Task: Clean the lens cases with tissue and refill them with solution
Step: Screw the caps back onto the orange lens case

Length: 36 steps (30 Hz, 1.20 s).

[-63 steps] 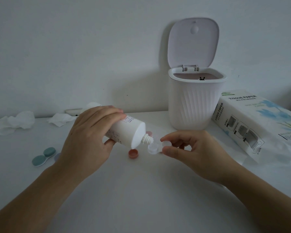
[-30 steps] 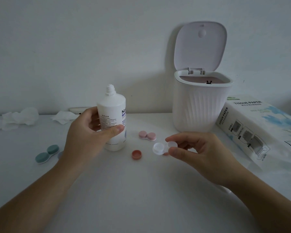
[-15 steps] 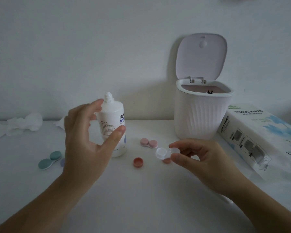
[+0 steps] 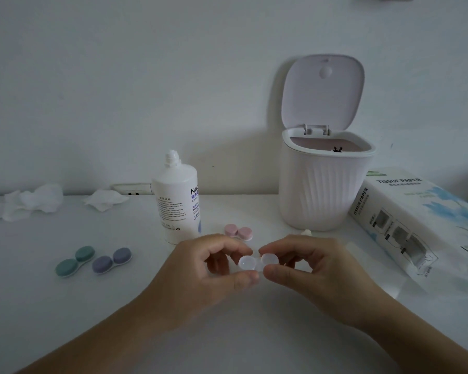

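Clear lens case (image 4: 257, 261) now pinched between both hands (image 4: 200, 268), solution bottle (image 4: 177, 201) released upright.

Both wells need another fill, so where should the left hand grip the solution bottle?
Grip the solution bottle round its straight middle, below the shoulder, coming from its left side. It stands upright and uncapped behind the left hand; a low side grip should keep it from tipping and leaves the nozzle free.
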Each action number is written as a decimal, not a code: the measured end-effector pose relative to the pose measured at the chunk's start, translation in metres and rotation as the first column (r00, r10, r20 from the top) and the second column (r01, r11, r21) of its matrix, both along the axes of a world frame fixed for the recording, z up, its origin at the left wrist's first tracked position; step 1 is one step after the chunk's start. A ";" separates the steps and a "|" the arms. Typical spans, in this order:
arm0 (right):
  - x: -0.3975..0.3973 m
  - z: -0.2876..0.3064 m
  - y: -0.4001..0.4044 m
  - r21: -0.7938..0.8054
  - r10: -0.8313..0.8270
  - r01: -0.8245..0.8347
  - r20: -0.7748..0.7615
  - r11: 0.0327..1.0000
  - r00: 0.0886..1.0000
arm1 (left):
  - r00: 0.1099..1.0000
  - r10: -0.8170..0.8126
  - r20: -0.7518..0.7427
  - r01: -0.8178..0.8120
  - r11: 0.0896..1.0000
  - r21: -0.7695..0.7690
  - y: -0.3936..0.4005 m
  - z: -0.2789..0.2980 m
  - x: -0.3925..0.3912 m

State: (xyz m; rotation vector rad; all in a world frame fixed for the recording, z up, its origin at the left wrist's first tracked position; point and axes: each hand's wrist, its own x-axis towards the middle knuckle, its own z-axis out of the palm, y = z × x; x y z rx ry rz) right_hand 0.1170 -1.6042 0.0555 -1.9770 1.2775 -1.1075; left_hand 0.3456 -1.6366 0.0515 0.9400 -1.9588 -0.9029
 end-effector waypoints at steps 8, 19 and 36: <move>-0.005 0.002 -0.004 0.009 -0.037 0.037 0.043 0.999 0.998 | 0.999 -0.027 0.017 0.026 0.997 0.071 -0.006 0.000 0.005; 0.001 0.004 -0.028 -0.023 -0.254 0.305 -0.615 0.952 0.746 | 1.000 -0.010 0.010 0.008 0.976 0.216 -0.004 0.002 0.011; -0.009 0.012 -0.029 0.174 -0.088 0.112 -0.140 0.978 0.986 | 0.996 -0.037 -0.078 0.061 0.940 0.335 -0.009 0.004 0.010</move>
